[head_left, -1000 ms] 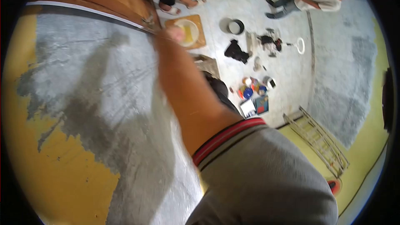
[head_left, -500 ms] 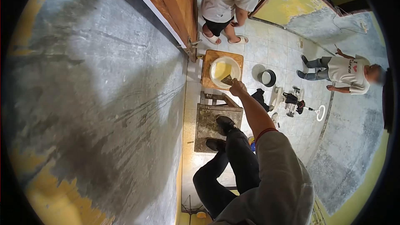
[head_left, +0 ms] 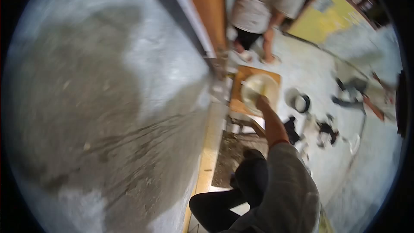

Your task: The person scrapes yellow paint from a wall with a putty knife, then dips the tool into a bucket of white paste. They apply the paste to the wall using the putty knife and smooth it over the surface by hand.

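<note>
wall (head_left: 116, 112), broad and mottled grey, fills the left side of the view; a large darker patch spreads over it, dark streaks fan across its lower part, and a yellowish strip (head_left: 200, 174) runs along its edge beside the floor. a brown wooden door (head_left: 202, 11) with a pale edge (head_left: 185, 4) stands at the wall's upper end.

near the door, a pale round tub (head_left: 252, 87) sits on an orange-brown board (head_left: 236, 98). the right hand (head_left: 261, 103) is at the tub, over its near side; blur hides how far its fingers are closed and whether they grip anything. the left hand is out of view, so its state cannot be told.

below the board, the wearer's dark-trousered legs (head_left: 254, 174) overlap a rough, stained platform (head_left: 224, 159). on the pale floor (head_left: 327, 177), a black bucket (head_left: 301, 103) stands near the tub, with dark cloth (head_left: 292, 130) just beyond the forearm. a person in a pale shirt (head_left: 263, 4) is behind the tub; another person (head_left: 353, 91) shows, blurred, at the right. the far wall (head_left: 330, 19) is part yellow, part grey.
</note>
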Available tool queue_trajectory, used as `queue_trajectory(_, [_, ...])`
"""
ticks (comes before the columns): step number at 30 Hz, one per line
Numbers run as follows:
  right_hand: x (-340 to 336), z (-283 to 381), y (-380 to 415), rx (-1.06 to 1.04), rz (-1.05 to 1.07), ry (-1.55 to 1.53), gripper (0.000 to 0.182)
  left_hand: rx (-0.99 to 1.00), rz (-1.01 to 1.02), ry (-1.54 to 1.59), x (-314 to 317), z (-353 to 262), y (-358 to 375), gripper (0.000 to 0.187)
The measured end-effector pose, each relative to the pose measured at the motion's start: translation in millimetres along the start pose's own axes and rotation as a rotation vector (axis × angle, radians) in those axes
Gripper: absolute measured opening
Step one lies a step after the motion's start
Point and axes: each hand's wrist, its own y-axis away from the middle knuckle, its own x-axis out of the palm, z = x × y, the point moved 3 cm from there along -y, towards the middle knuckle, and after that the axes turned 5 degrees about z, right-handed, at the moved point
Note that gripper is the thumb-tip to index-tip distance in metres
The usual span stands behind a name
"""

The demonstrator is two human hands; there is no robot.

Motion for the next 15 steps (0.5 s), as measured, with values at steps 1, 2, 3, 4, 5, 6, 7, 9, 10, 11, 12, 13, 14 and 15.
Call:
queue_trajectory(1, [0.7,0.8,3.4,-0.232,-0.175,-0.032,0.025,-0.015,-0.014,-0.040,-14.2,4.4,4.6,0.070])
queue_trajectory(2, [51.5,-29.3,-48.9,-0.504,-0.351,0.143,0.024,-0.040,-0.014,-0.085,-32.7,9.0,8.6,0.072])
queue_trajectory(3, [93.0,-56.5,-96.2,-0.650,-0.331,0.314,0.028,-0.081,0.000,-0.098,-47.3,18.7,12.6,0.074])
queue_trajectory(4, [145.5,-107.2,-172.8,-0.927,-0.706,0.892,0.032,-0.162,0.006,-0.102,-63.9,22.3,18.0,0.076])
queue_trajectory(5, [121.1,-90.8,-177.7,-0.917,-0.474,0.498,0.037,-0.239,-0.011,-0.094,-71.1,17.3,16.6,0.078])
queue_trajectory(6, [63.2,-46.8,-110.3,-0.739,-0.185,0.411,0.044,-0.300,-0.049,-0.121,-83.3,16.3,11.9,0.080])
queue_trajectory(7, [24.4,-35.3,-99.1,-0.656,-0.156,0.394,0.037,-0.262,-0.060,-0.119,-89.2,6.4,-1.9,0.084])
queue_trajectory(9, [-29.4,-31.2,-79.5,-0.677,-0.194,0.378,0.025,-0.272,-0.138,-0.137,-97.8,-1.8,-21.5,0.090])
queue_trajectory(10, [-50.1,-31.6,-69.4,-0.698,-0.238,0.370,0.020,-0.262,-0.089,-0.217,-104.2,3.5,-19.8,0.092])
queue_trajectory(11, [-67.5,-32.1,-62.6,-0.731,-0.296,0.345,0.017,-0.247,-0.086,-0.278,-109.1,-0.4,-23.8,0.087])
queue_trajectory(12, [-80.2,-32.8,-59.8,-0.789,-0.370,0.318,0.017,-0.287,-0.075,-0.251,-110.4,2.7,-21.9,0.089])
queue_trajectory(13, [-82.8,-28.2,-62.4,-0.887,-0.477,0.290,0.020,-0.330,-0.059,-0.219,-102.3,6.6,-10.2,0.092])
queue_trajectory(14, [-127.6,-4.6,24.3,-0.831,-0.515,0.224,0.014,-0.360,-0.068,-0.219,-103.2,5.4,-8.9,0.092])
queue_trajectory(15, [-178.7,26.2,127.1,-0.776,-0.552,0.156,0.016,-0.346,-0.066,-0.230,-102.9,3.3,-9.9,0.091])
